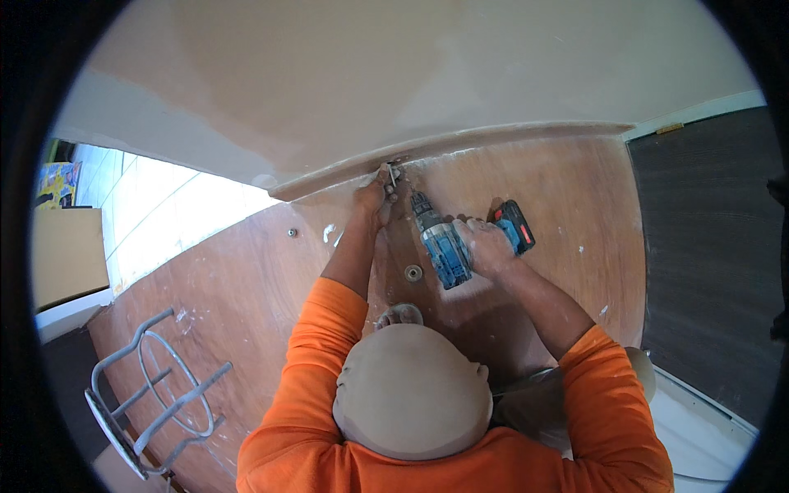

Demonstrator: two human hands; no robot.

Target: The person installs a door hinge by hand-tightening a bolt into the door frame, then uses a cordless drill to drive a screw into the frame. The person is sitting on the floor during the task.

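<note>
My right hand (486, 246) is wrapped round the grip of a blue and black cordless drill (444, 251). The chuck points away from me, up and left toward the foot of the wall, a short way from my left hand. That left hand (371, 199) is closed at the wooden skirting strip (509, 138), pinching a small metal piece (392, 176) whose exact kind I cannot make out. Below the drill, a round metal disc (413, 274) lies on the reddish wooden floor (567, 214). A smaller metal ring (292, 232) rests left of my left forearm.
A grey metal-legged stool (156, 394) lies tipped over at lower left. At the right is a dark door panel (715, 238). White tiles (164, 209) and a tan box (70, 251) are beyond the wall's left end. My foot (400, 315) shows below the disc.
</note>
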